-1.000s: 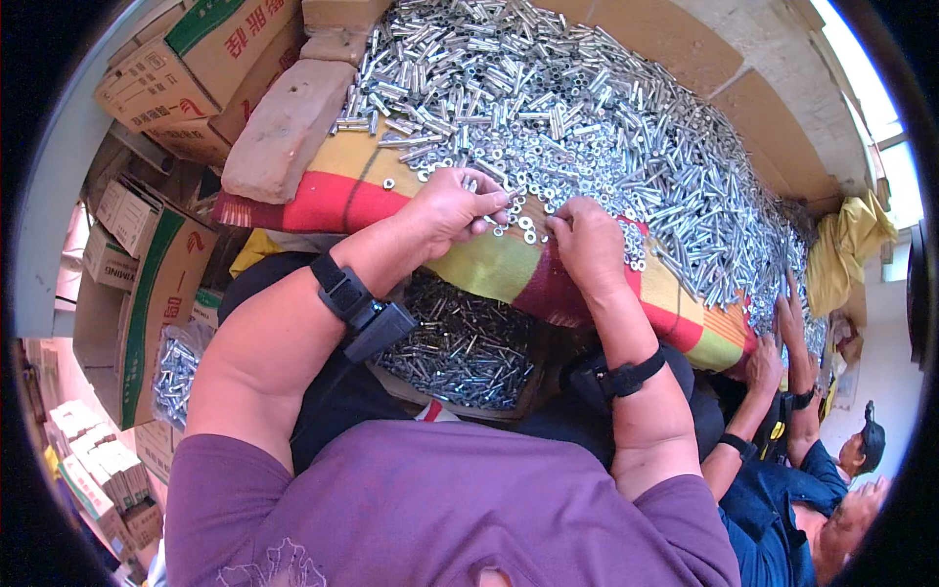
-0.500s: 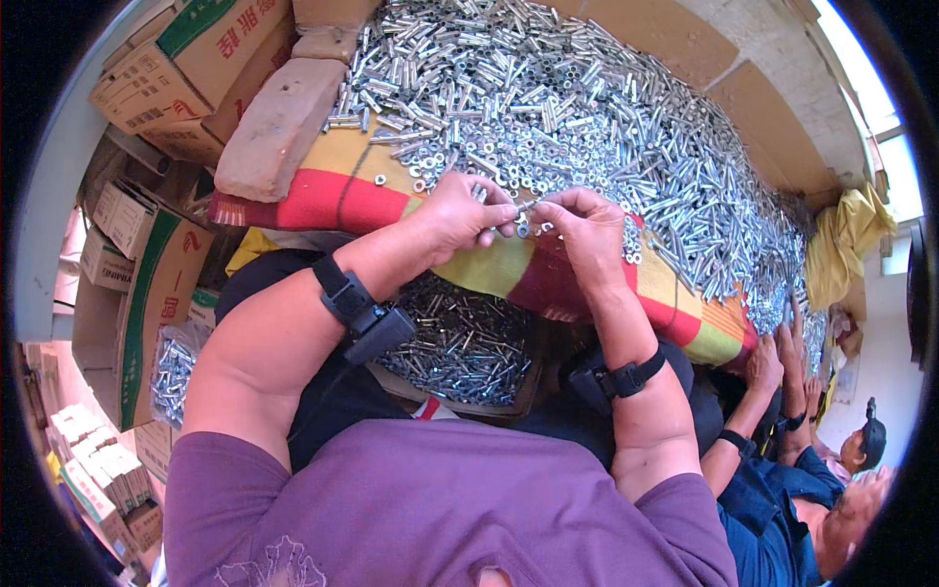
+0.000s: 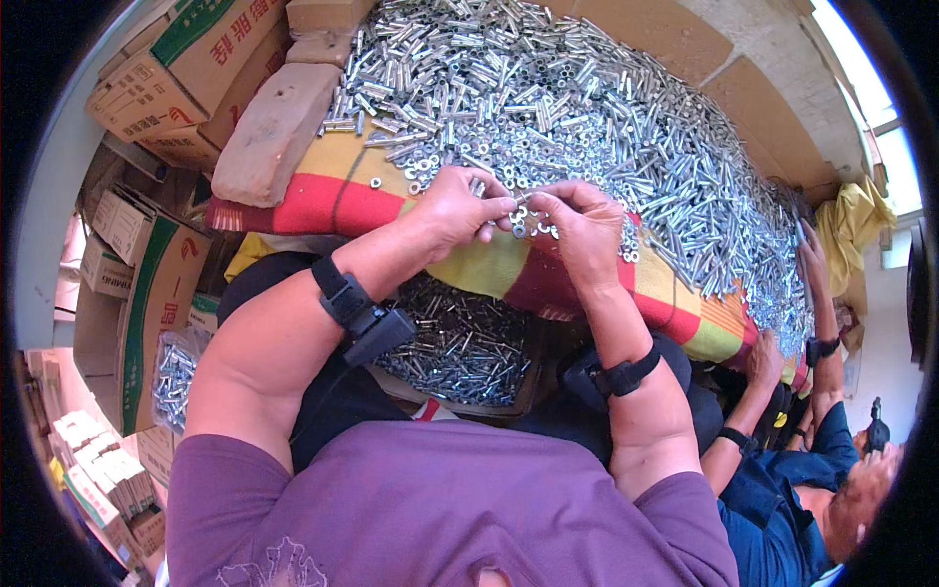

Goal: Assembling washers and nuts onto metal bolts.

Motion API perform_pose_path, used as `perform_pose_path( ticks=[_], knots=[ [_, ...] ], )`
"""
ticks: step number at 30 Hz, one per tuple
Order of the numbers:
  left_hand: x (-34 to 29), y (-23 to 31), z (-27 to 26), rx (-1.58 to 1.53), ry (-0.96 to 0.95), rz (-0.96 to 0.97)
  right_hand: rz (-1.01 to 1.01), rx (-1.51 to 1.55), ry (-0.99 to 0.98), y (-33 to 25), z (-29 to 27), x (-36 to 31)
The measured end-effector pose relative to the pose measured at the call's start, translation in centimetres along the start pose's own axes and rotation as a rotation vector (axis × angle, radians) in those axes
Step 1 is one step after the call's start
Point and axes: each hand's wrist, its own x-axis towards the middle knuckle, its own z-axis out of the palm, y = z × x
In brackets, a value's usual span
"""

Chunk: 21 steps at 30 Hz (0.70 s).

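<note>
My left hand (image 3: 460, 207) and my right hand (image 3: 584, 223) meet over the edge of a checked red and yellow cloth (image 3: 323, 201). Between their fingertips is a thin metal bolt (image 3: 521, 198), pinched from both sides. Another silvery piece (image 3: 476, 186) shows in the curl of my left fingers; its exact kind is unclear. Loose nuts and washers (image 3: 536, 227) lie on the cloth just under my fingers. Beyond them spreads a large heap of metal sleeves and bolts (image 3: 548, 88).
Below the cloth, between my knees, sits a box of darker bolts (image 3: 460, 357). A brick (image 3: 274, 137) weighs down the cloth at left. Cartons (image 3: 161, 313) and a plastic bag of bolts (image 3: 176, 377) stand beside me. At right, a co-worker's hand (image 3: 765, 362) touches the cloth's edge.
My hands stay almost in place, with slight finger shifts around the bolt. On the right, a co-worker's other arm has reached farther out along the heap.
</note>
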Motion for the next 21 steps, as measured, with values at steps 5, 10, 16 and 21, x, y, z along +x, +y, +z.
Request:
perform_pose_path(
  ticks=[5, 10, 16, 21],
  knots=[
    [0.0, -0.4, -0.1, 0.013, -0.034, 0.031, -0.221, -0.161, 0.004, 0.7, 0.6, -0.3],
    [0.3, -0.5, -0.1, -0.069, 0.036, 0.039, -0.741, -0.501, 0.065, 0.7, 0.2, 0.2],
    [0.7, -0.7, -0.4, 0.014, 0.066, 0.058, -0.436, -1.076, -0.065, 2.5, -1.0, 1.3],
    [0.4, -0.1, 0.6, -0.024, 0.023, 0.033, -0.396, -1.057, -0.087, 2.0, -0.9, 1.8]
  ],
)
